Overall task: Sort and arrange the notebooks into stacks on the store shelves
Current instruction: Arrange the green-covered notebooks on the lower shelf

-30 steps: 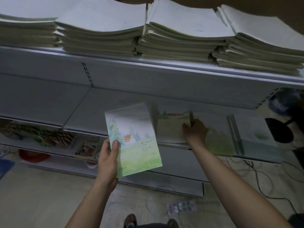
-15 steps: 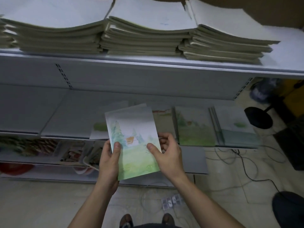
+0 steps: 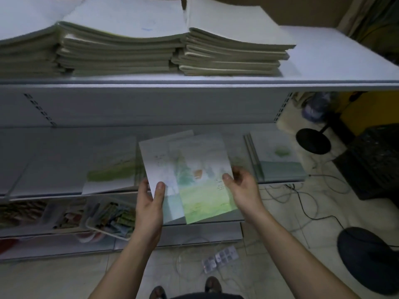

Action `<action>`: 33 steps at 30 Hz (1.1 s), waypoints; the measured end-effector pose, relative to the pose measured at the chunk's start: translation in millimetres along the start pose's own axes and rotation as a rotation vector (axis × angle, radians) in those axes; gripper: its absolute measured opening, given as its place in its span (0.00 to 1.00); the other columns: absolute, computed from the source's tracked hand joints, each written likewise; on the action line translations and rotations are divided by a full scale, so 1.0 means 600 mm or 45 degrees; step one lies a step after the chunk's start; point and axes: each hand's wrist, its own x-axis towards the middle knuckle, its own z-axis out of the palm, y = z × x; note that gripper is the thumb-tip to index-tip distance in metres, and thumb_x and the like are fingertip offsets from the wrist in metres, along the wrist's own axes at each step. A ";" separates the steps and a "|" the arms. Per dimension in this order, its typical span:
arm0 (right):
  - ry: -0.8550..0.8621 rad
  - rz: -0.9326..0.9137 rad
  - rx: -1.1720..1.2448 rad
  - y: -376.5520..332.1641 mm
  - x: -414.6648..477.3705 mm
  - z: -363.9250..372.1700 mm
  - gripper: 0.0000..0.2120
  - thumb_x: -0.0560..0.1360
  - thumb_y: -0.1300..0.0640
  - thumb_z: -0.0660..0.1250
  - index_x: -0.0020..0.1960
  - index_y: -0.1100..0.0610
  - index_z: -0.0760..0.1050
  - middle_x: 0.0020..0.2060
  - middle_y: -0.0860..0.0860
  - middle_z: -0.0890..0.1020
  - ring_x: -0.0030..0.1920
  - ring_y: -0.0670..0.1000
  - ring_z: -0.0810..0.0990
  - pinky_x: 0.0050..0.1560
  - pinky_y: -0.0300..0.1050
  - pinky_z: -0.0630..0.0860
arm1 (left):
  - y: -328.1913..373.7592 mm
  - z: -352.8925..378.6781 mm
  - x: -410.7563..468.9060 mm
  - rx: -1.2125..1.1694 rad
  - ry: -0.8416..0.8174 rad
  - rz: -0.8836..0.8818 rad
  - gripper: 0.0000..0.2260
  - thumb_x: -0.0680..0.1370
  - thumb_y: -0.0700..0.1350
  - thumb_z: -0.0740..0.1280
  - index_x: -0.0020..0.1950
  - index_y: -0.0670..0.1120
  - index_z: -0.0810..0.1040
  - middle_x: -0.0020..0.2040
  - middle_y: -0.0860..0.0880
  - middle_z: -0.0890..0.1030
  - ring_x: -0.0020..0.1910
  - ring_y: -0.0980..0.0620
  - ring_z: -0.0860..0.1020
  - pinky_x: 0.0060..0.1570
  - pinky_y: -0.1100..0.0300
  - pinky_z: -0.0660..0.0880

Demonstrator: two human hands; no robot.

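– While you face the shelves, what's in your hands?
– Two notebooks, fanned. Your left hand (image 3: pixel 151 206) grips the pale rear notebook (image 3: pixel 156 160) near its 7 o'clock corner, thumb flat on the cover, other fingers hidden behind. Your right hand (image 3: pixel 243 190) pinches the green meadow notebook (image 3: pixel 200 190) at its 3 o'clock edge, thumb on top, fingers curled behind.
– Rest?
– On the middle shelf (image 3: pixel 54 165) there's a loose notebook (image 3: pixel 112 169) at 9 o'clock of the held pair and a small stack (image 3: pixel 278 158) at 3 o'clock. On the top shelf (image 3: pixel 334 61), at 12 o'clock, tall pale stacks (image 3: pixel 121 50) sit side by side, touching.
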 end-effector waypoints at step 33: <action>0.032 -0.141 0.005 0.011 -0.027 -0.014 0.12 0.74 0.57 0.75 0.55 0.48 0.76 0.47 0.45 0.86 0.47 0.43 0.85 0.45 0.44 0.83 | -0.005 0.092 -0.030 -0.031 0.009 -0.011 0.14 0.80 0.44 0.70 0.64 0.51 0.73 0.57 0.47 0.83 0.51 0.46 0.86 0.48 0.50 0.84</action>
